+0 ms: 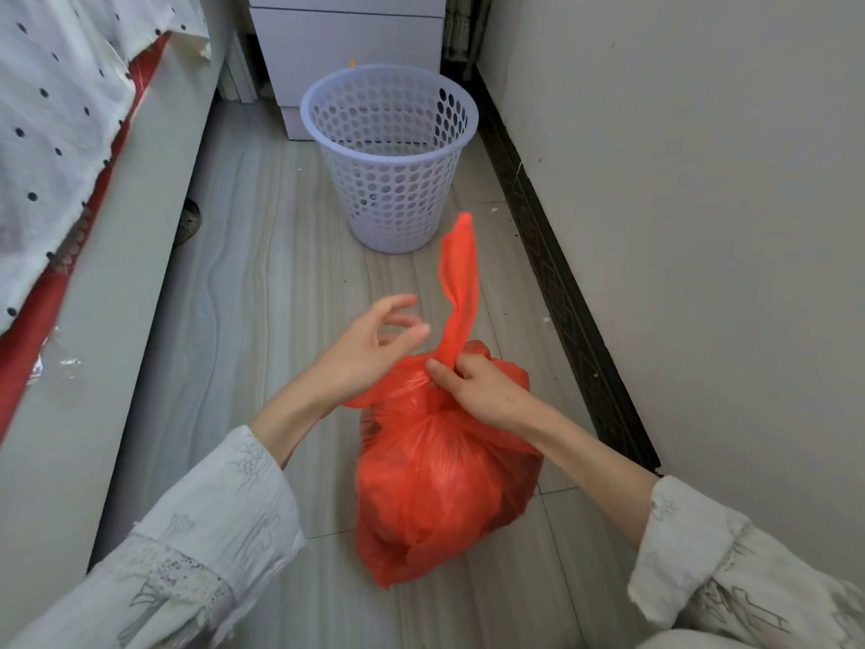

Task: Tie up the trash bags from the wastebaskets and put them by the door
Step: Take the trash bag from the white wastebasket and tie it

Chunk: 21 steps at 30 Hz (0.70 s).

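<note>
A full red trash bag sits on the tiled floor in front of me. One of its handle strips stands up from the gathered neck. My right hand grips the bag's neck at the base of that strip. To the left of the neck, my left hand hovers with loosely spread fingers that hold nothing, while its wrist touches a fold of the bag. Beyond the bag stands a white perforated wastebasket, upright with no bag inside.
A bed with a dotted white cover and red edging runs along the left. A plain wall with a dark baseboard runs along the right. White drawers stand behind the wastebasket. The floor strip between is narrow.
</note>
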{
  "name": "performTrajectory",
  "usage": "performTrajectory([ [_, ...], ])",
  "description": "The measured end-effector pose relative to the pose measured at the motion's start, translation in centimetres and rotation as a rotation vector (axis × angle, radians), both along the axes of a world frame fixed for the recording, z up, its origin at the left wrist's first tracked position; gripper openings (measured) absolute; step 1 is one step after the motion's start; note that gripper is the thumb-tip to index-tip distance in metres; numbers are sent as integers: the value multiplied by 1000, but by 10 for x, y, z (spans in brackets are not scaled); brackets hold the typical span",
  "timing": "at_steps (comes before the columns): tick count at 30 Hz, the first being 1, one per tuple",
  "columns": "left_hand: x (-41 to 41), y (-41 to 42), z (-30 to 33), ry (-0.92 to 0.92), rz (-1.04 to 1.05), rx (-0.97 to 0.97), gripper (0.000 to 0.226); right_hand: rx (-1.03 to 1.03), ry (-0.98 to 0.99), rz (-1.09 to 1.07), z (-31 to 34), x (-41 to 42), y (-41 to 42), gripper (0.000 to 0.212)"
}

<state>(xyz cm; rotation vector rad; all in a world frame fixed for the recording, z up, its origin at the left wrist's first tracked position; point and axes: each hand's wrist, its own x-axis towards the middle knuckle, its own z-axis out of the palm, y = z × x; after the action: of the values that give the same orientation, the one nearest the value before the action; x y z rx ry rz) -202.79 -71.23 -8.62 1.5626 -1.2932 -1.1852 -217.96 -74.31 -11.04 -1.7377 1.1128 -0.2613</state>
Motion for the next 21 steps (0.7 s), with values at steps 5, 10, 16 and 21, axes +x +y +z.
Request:
performTrajectory([
  [5,7,23,-25,-573,-222,-139,34,125,-105,-83,2,-5,-5,40],
  [10,8,29,-23,-986,-401,-109,72,139,-106,-161,-4,-7,-9,44],
  [16,8,22,1,-441,-265,-196,33,124,-73,-263,-11,-18,-24,39],
  [21,-6,22,16,-117,-413,-120,32,188,-212,-240,-13,-23,-25,34],
])
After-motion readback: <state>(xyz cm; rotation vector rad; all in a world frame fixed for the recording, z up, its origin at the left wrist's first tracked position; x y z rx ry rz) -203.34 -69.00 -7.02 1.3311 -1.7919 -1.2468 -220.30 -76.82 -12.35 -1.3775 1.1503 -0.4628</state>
